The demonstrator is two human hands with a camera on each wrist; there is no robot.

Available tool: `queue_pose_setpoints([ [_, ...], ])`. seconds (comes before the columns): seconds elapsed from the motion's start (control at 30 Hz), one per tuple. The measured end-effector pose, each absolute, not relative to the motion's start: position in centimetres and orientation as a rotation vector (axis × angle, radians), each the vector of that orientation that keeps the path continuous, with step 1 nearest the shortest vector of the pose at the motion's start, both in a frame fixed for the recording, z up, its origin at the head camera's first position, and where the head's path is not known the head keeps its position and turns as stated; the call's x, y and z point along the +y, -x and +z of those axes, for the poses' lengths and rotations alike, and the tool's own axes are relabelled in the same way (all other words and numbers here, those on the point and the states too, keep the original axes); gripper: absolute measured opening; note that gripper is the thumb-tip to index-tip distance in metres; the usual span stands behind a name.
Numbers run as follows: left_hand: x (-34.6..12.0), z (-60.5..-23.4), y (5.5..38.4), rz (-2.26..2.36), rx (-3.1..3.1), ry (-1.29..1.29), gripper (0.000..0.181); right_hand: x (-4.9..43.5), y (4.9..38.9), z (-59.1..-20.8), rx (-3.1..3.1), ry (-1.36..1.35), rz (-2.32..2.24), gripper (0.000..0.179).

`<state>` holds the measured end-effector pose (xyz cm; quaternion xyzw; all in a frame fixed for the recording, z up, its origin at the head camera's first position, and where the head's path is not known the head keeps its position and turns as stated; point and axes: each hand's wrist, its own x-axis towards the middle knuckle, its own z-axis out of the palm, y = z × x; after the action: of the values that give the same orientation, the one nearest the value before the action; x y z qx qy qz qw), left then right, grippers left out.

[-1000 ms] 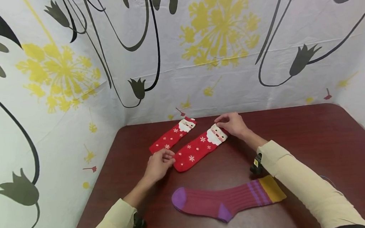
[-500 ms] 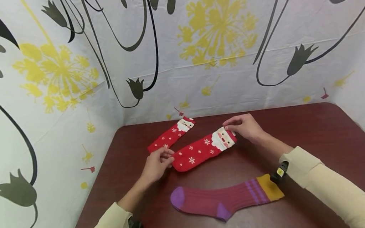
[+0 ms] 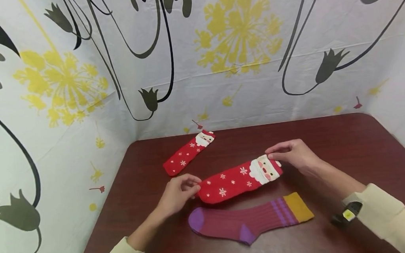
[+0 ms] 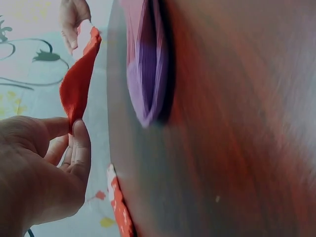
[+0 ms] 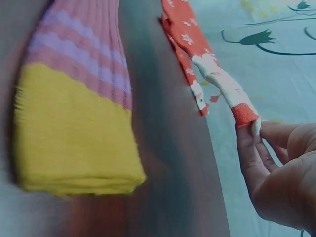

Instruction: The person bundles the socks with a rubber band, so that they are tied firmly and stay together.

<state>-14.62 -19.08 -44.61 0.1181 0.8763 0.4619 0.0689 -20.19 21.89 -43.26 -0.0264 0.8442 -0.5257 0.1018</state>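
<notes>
Lengthwise, a red sock (image 3: 236, 182) bridges left grip (image 3: 177, 192) and right grip (image 3: 295, 155).

In the head view we get bright, soft, even light, seemingly from above. The white cloth wall with yellow and grey flower prints (image 3: 199, 89) is palest toward nine o'clock, and the glossy reddish-brown wooden desk (image 3: 336, 143) shows a milky sheen near six o'clock. The red knit sock with white snowflakes (image 3: 233, 181) reads fairly crisp. In the left wrist view we find cooler, hazier cloth, desk grain smeared toward four o'clock, and dark shadow along the three o'clock side of the ribbed maroon-and-purple knit sock (image 4: 147, 74). In the right wrist view, we see its mustard cuff slightly soft.
</notes>
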Motion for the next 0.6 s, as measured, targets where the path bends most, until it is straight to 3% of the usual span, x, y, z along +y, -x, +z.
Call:
queue_pose_setpoints([
  [0.6, -16.6, -45.3, 10.7, 1.363, 2.412, -0.464, 0.012, 25.5, 13.1, -44.8, 2.367, 0.139, -1.483, 0.031],
])
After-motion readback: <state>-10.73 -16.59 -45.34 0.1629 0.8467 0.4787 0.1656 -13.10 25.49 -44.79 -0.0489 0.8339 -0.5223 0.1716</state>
